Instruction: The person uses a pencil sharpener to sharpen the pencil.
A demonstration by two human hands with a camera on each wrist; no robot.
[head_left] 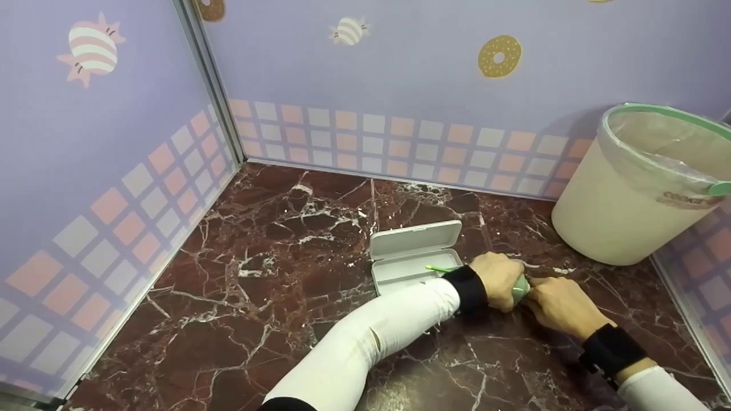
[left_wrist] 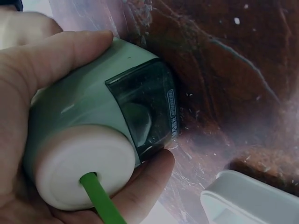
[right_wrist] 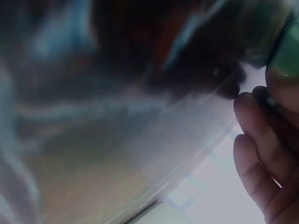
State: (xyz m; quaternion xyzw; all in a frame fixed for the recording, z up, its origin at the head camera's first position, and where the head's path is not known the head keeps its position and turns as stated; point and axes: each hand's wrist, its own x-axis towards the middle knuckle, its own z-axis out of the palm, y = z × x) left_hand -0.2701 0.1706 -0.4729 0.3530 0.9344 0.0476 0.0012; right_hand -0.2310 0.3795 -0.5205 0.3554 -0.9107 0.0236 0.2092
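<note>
My left hand [head_left: 495,279] grips a green pencil sharpener [left_wrist: 74,105] with a dark see-through window, fingers and thumb wrapped round its body. A green pencil [left_wrist: 101,200] sticks into the hole of its pale round face; in the head view the pencil [head_left: 438,268] points left over the open case. My right hand [head_left: 562,305] is at the sharpener's other side, its fingers curled and pinching a small dark part there, seen dimly beside the right hand [right_wrist: 266,144] in the right wrist view. Most of the sharpener is hidden by my left hand in the head view.
A pale hinged case [head_left: 416,241] lies open just left of my left hand. At the right stands a cream bin [head_left: 617,205] with a green rim and a plastic liner. Small white bits lie scattered on the dark red marbled surface [head_left: 245,319]. Patterned walls [head_left: 365,85] enclose it.
</note>
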